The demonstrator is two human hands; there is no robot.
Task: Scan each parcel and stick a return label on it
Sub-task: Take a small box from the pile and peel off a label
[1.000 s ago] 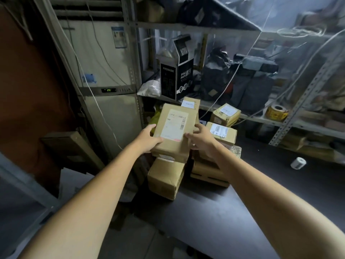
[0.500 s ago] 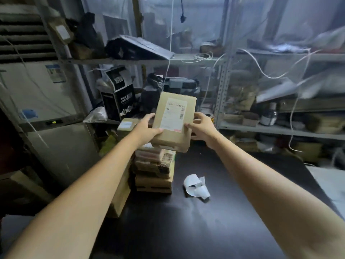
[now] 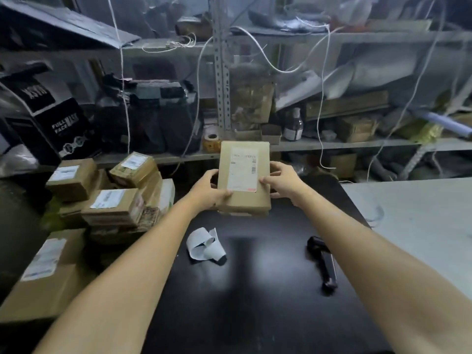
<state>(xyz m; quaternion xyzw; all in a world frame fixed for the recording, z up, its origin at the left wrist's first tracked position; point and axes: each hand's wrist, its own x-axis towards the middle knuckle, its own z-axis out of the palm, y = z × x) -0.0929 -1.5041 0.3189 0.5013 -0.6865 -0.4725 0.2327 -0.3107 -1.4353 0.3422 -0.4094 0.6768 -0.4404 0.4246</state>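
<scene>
A flat brown cardboard parcel (image 3: 244,200) with a white shipping label on top is held low over the far part of the black table (image 3: 255,302). My left hand (image 3: 208,191) grips its left edge and my right hand (image 3: 282,178) grips its right edge. A black handheld scanner (image 3: 323,261) lies on the table to the right, partly behind my right forearm. A curled strip of white label backing (image 3: 204,246) lies on the table between my arms.
Several labelled brown parcels (image 3: 112,203) are stacked at the table's left, with a larger box (image 3: 48,272) nearer me. A grey surface (image 3: 419,221) adjoins the table on the right. Cluttered metal shelves (image 3: 332,144) with hanging cords stand behind.
The parcel left the stack at the left and came right and down over the black table. The view turned right, and the scanner came into sight.
</scene>
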